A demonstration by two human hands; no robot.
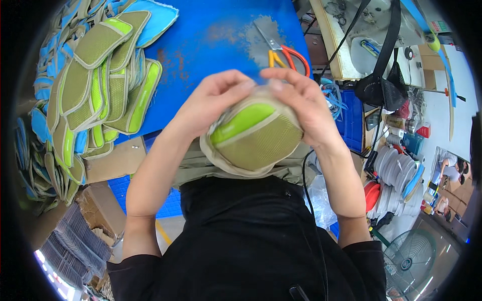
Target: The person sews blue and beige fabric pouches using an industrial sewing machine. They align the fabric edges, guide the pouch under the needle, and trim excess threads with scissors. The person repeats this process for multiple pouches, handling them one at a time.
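Note:
I hold a rounded olive mesh fabric piece (258, 143) with a lime-green band and beige edging above my lap. My left hand (218, 100) grips its upper left edge, fingers curled, and my right hand (298, 105) grips the upper right edge with the thumb bent over it. The far edge between my fingertips is blurred. Just beyond my hands, scissors (288, 55) with orange and red handles lie on a blue work surface (196, 45). A pile of similar olive, lime and blue pieces (95, 70) stands to the left.
A pale machine table (361, 50) with black straps and cables is at upper right. Stacked white reels (396, 173) and a fan (407, 263) stand right. Cardboard boxes (100, 210) are lower left. Other people (452, 170) are in the far right background.

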